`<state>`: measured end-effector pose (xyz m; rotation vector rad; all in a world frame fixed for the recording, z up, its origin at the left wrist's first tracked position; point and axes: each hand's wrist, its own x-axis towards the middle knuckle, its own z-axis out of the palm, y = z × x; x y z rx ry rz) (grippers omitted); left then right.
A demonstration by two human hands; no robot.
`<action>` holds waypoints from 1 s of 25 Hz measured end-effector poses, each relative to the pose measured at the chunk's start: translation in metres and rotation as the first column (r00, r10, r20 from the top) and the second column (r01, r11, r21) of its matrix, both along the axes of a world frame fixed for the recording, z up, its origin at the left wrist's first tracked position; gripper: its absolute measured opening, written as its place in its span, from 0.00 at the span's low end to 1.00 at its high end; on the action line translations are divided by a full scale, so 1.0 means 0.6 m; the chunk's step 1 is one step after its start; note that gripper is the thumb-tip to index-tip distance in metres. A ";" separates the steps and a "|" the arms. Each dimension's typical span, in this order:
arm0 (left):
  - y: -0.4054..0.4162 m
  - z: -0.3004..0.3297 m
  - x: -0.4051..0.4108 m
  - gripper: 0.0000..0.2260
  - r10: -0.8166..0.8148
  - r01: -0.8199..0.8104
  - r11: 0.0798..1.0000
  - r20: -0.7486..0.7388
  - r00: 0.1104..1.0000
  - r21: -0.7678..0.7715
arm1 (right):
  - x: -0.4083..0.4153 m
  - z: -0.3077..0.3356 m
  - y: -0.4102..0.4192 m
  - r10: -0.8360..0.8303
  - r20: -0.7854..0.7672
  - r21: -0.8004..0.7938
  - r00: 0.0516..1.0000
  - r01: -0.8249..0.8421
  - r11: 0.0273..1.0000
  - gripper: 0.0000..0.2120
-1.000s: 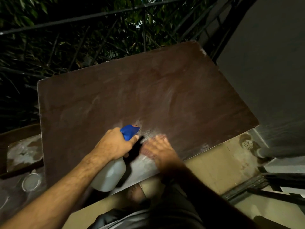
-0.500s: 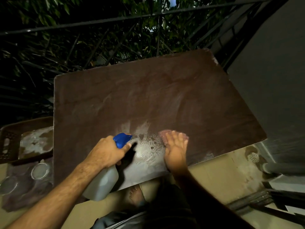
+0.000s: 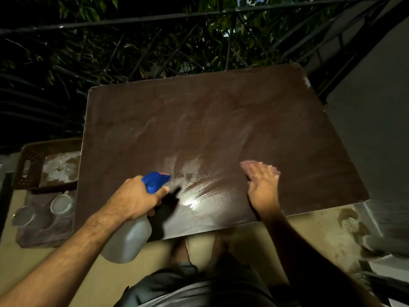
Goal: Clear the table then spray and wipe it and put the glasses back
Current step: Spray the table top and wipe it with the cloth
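The dark brown table (image 3: 199, 120) fills the middle of the view, with a wet, shiny patch of spray droplets (image 3: 199, 191) near its front edge. My left hand (image 3: 135, 198) grips a white spray bottle (image 3: 130, 240) with a blue trigger head (image 3: 155, 180), nozzle aimed at the wet patch. My right hand (image 3: 263, 187) lies flat with fingers spread, pressing a pinkish cloth (image 3: 247, 169) onto the tabletop right of the patch. Two glasses (image 3: 62, 203) (image 3: 23, 216) stand on a dark mat (image 3: 44, 231) on the floor at the left.
A brown basket (image 3: 31, 160) holding a stained board sits on the floor left of the table. A black railing (image 3: 155, 18) with foliage runs behind. A grey wall (image 3: 376, 129) rises on the right, with a floor drain (image 3: 350, 224) and pipe below it.
My right hand has slid the cloth to the right across the table, leaving streaks through the droplets. The left hand with the bottle stayed near the front edge. The camera shifted.
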<state>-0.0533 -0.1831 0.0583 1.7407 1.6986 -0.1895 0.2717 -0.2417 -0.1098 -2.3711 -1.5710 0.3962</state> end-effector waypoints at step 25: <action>0.030 -0.019 -0.059 0.12 -0.337 0.336 0.941 -0.019 0.941 -0.041 | -0.345 -0.036 -0.102 0.616 0.105 0.083 0.781 -0.624 0.777 0.33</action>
